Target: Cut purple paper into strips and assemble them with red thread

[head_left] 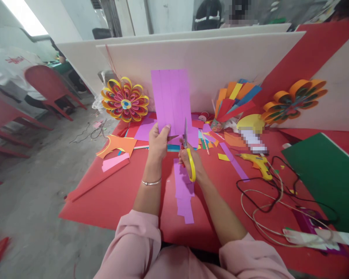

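Observation:
My left hand (159,140) grips the lower left edge of a purple paper sheet (172,99), thumb on its front. The sheet stands upright and bears several faint vertical lines. In my right hand (193,159) is a pair of scissors (190,164) with yellow handles. One blade points up in front of the sheet's lower right part, and the other reaches left, so the blades are apart. Below my hands, cut purple paper strips (184,193) lie overlapping on the red table (128,209).
A yellow glue gun (258,164) with tangled cords lies at right, beside a green board (322,174). Paper flowers (125,101) and fanned strips (235,97) lean against white boards (221,58). Orange paper (125,145) lies left. A person (14,66) is near red chairs (46,85).

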Available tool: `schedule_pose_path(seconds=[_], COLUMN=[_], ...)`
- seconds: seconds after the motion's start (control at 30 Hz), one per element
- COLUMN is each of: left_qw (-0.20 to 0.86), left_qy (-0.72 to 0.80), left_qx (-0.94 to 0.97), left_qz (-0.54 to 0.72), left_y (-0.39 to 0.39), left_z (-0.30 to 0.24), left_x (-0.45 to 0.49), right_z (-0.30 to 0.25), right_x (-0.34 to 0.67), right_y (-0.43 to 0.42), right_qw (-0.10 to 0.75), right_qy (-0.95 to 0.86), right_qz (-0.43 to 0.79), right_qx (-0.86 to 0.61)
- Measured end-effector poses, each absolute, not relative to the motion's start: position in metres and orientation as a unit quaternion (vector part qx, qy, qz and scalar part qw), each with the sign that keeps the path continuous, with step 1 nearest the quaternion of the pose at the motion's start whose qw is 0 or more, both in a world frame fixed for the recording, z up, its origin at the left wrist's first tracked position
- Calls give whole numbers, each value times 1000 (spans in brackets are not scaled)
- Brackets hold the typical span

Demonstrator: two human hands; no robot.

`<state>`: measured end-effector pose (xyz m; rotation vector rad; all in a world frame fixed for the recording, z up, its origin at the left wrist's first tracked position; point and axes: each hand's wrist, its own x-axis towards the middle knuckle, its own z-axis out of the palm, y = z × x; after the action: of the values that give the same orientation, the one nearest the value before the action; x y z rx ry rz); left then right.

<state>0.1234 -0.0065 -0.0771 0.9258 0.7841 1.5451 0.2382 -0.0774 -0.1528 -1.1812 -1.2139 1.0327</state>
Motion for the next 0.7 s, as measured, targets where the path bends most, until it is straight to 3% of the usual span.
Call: schedule_pose_path(seconds=[0.7], left_qw=[557], left_qy=[338], left_qx=[390], left_qz=[651], left_y=[-6], left_z=[-78], left_x=[123], right_z=[-141], right_x=[239], right_y=[-89], right_qw=[553], right_qy=[-511], right_qz=[436], right_qx=[-493])
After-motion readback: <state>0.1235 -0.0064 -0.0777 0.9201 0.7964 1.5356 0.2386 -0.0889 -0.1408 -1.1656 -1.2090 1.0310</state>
